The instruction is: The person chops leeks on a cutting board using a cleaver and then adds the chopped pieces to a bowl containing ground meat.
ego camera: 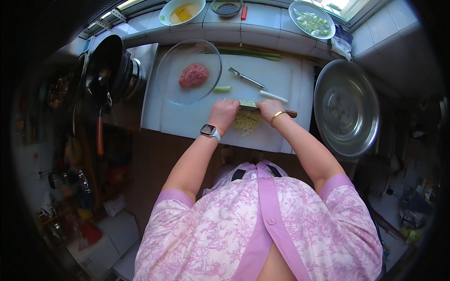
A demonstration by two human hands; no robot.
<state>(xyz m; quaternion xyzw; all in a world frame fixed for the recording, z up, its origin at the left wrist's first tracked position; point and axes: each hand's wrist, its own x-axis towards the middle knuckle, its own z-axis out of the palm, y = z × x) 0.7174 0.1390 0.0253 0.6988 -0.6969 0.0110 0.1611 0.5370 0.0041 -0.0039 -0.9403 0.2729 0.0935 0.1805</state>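
Observation:
A kitchen knife (249, 108) lies crosswise over finely chopped pale green-yellow vegetable (246, 123) on the white cutting board (190, 121). My right hand (270, 109) grips it where blade meets handle, and the brown handle end sticks out to the right. At the blade's other end, my left hand (225, 111) has its fingers on the metal; their exact hold is partly hidden. Just beyond the hands are a short green stalk piece (222, 89) and a white stalk piece (274, 96). A metal peeler (248, 79) rests farther back.
A clear glass bowl (218, 58) with raw minced meat (193, 75) stands back left. Long green stalks (249, 54) lie along the rear. Right of the board is a large metal basin (321, 105); left, a dark wok (102, 66). The tiled ledge (262, 21) bears bowls and a plate (293, 21).

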